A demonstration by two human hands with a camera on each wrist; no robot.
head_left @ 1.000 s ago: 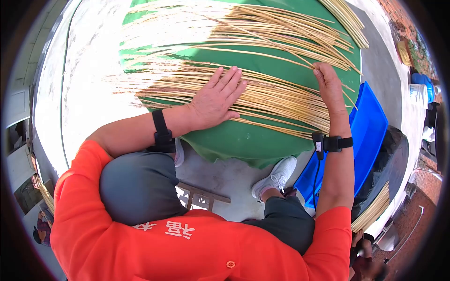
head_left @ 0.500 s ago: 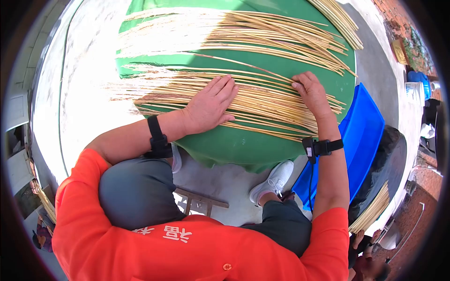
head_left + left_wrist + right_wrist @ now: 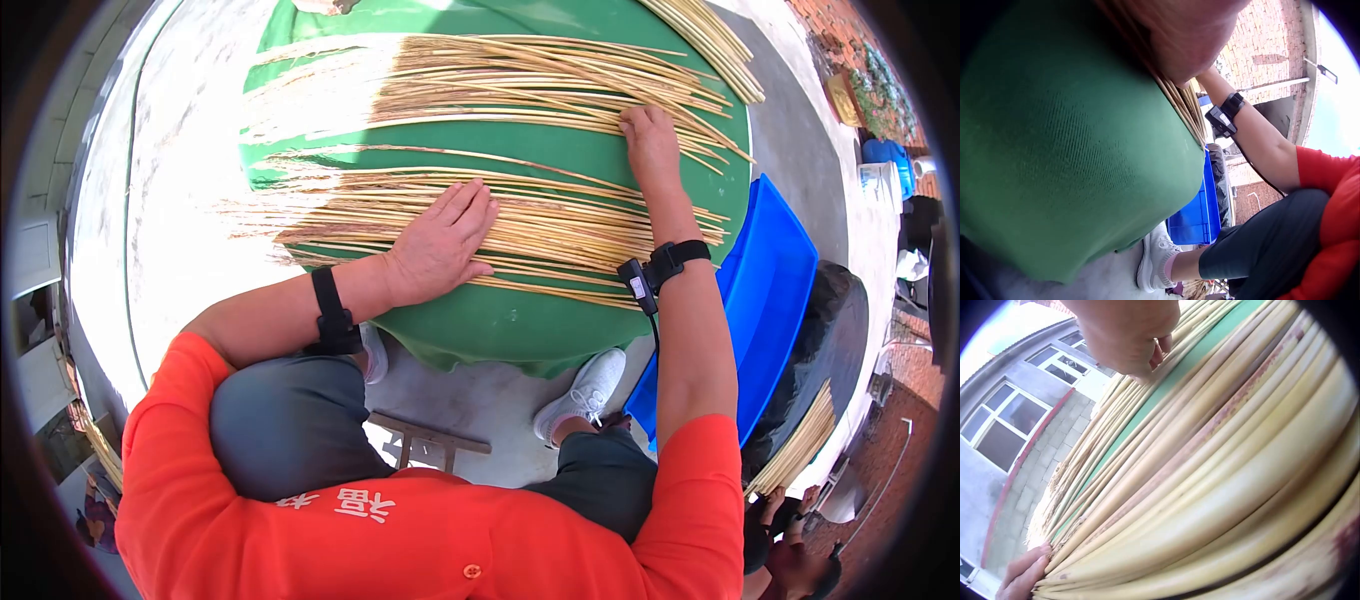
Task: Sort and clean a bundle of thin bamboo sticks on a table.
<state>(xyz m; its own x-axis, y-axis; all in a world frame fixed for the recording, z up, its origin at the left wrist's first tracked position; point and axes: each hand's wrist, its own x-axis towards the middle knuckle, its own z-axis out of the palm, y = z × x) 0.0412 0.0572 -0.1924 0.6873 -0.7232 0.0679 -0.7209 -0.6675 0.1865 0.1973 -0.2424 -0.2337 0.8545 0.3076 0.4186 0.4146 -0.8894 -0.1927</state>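
A near row of long, pale plant stalks [image 3: 575, 222] lies across the green cloth [image 3: 540, 325], its wispy tips to the left. My left hand [image 3: 442, 243] rests flat on this row with fingers straight. Beyond it, across a strip of cloth, a far row of similar stalks [image 3: 520, 75] is spread out. At the near edge of that far row, my right hand [image 3: 655, 148] pinches a stalk with curled fingers. In the right wrist view, the right hand's fingertips [image 3: 1155, 359] come down among the far stalks, while the near row fills the foreground.
A third bundle of stalks [image 3: 715, 45] lies at the table's far right edge. Beside the table on the right stands a blue tray [image 3: 765, 300]. Below the table edge are a white shoe [image 3: 585, 395] and a small stool [image 3: 430, 438].
My right hand brought a stalk's thick end down to the near row and let it go there, then moved away to the far row. The left hand stays flat on the near row.
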